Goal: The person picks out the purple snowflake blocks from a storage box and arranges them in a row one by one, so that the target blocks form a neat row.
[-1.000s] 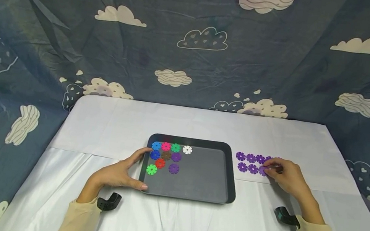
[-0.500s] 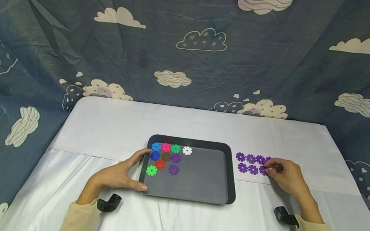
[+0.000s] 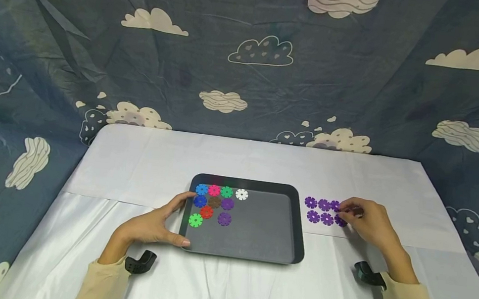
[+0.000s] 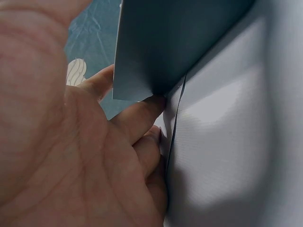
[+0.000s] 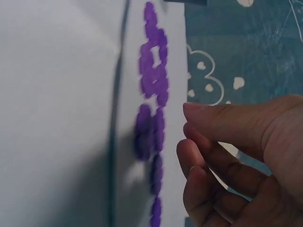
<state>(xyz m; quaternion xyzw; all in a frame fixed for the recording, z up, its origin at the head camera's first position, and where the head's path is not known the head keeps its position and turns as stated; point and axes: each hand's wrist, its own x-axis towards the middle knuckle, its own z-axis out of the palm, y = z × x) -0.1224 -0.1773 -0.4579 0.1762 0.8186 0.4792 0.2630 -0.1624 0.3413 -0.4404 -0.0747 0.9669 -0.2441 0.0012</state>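
Observation:
A dark grey baking tray (image 3: 257, 226) lies on the white cloth. On its left part sit several small notched flower-shaped discs, among them a white disc (image 3: 241, 194), a red disc (image 3: 207, 212) and a light green disc (image 3: 196, 220). My left hand (image 3: 151, 223) holds the tray's left side, thumb at the near corner and index finger at the rim. In the left wrist view, fingers (image 4: 137, 118) reach under the tray wall (image 4: 161, 47). My right hand (image 3: 367, 222) hovers at the right end of the purple discs (image 3: 324, 205), with thumb and fingertips loosely bent and nothing visible between them.
The purple discs lie in two rows right of the tray, some hidden behind the right hand. White cloth (image 3: 239, 294) covers the table. A dark curtain with clouds (image 3: 247, 85) hangs behind it. Each wrist bears a black camera mount (image 3: 140, 262).
My right hand has lifted slightly from the purple discs and shifted a little left and away from me. The left hand and the tray stay where they were.

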